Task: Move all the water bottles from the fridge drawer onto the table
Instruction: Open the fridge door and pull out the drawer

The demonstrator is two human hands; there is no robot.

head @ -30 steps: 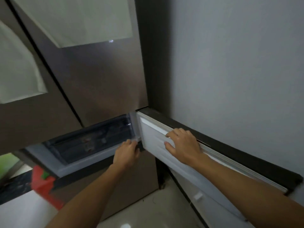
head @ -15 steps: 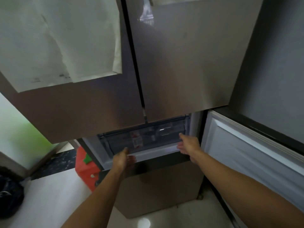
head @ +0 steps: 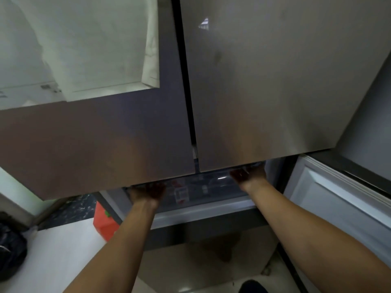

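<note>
The clear fridge drawer (head: 211, 190) sits in the open lower compartment, below the two closed upper doors. Through its front I see water bottles lying inside; one shows a red and white label (head: 181, 195). My left hand (head: 148, 193) holds the drawer's top edge at its left end. My right hand (head: 250, 176) holds the same edge at the right end. The upper doors' bottom edges hide the fingertips of both hands. No table is in view.
The lower fridge door (head: 338, 204) stands swung open on the right, its white inner side facing me. A red box (head: 103, 224) stands on the floor left of the fridge, a black bag (head: 10, 254) further left. White paper (head: 84, 49) covers the upper left door.
My right hand left the open lower door and joined the left on the drawer front. Both hands have since reached deeper and higher, and my view has shifted towards the fridge front.
</note>
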